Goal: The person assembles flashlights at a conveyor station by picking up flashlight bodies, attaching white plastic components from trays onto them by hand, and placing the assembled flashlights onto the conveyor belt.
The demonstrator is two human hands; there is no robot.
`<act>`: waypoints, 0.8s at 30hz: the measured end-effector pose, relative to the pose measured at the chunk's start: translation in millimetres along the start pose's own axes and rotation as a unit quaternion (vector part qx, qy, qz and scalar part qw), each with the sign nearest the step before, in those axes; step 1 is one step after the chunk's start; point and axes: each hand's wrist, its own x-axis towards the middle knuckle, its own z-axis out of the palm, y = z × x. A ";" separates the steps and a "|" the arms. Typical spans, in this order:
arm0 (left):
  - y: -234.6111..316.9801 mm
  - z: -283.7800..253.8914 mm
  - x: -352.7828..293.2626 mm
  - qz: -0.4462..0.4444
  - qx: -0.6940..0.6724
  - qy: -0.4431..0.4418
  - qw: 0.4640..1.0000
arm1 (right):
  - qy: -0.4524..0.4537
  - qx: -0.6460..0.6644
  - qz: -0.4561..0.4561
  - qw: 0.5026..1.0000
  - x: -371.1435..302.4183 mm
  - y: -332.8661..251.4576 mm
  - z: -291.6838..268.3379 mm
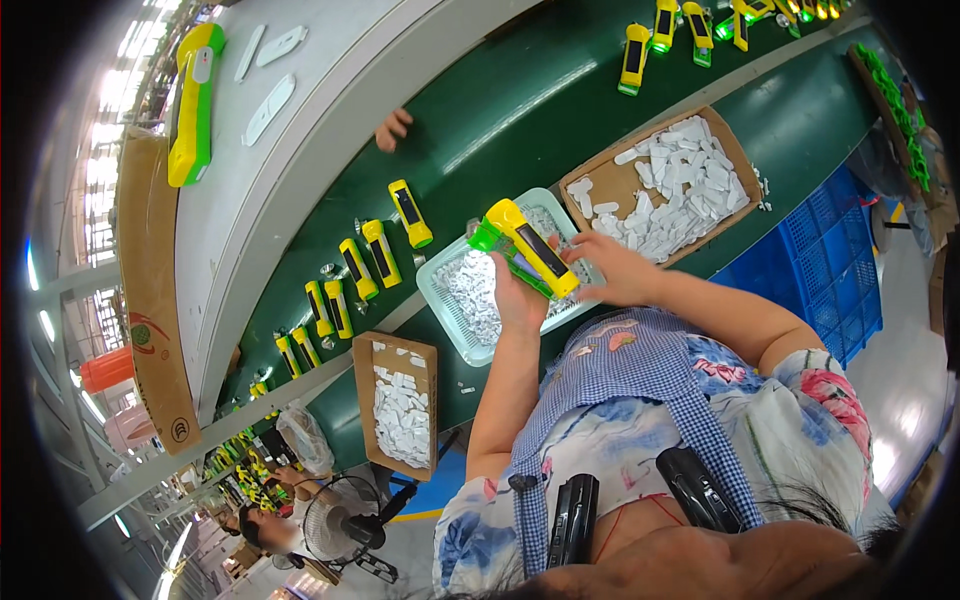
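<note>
The left hand [518, 297] is closed around a yellow-and-green flashlight [540, 250], held above a pale blue basket [441, 318] on the green counter [480, 130]. The right hand [615, 268] is half open at the flashlight's near end; whether it grips cannot be determined.

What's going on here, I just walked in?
A person in an apron has a yellow-and-green flashlight held up over a basket of small, shiny parts. The left hand grips it; the right hand is at its near end, though its exact grip is hard to tell. Boxes of white pieces sit on either side, one left, one right. More flashlights stand along the green surface, and someone else's hand shows across it.
</note>
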 end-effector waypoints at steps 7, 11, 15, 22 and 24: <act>10.4 -4.3 -3.4 0.003 0.112 -0.048 0.993 | 0.059 -0.298 0.174 0.937 44.8 126.5 -11.5; 14.0 10.5 -6.8 -0.002 0.136 -0.037 0.990 | 0.034 -0.332 0.128 0.934 54.5 136.3 -16.9; 18.6 10.3 -8.3 0.044 0.255 -0.014 0.966 | -0.022 -0.139 0.139 0.980 60.8 63.7 -52.7; 5.9 14.3 -6.5 0.147 0.549 -0.033 0.822 | -0.132 0.027 0.016 0.991 87.4 -67.7 -32.6; 3.2 12.2 -9.2 0.159 0.552 -0.030 0.818 | -0.110 0.117 0.076 0.984 92.9 -74.6 -27.9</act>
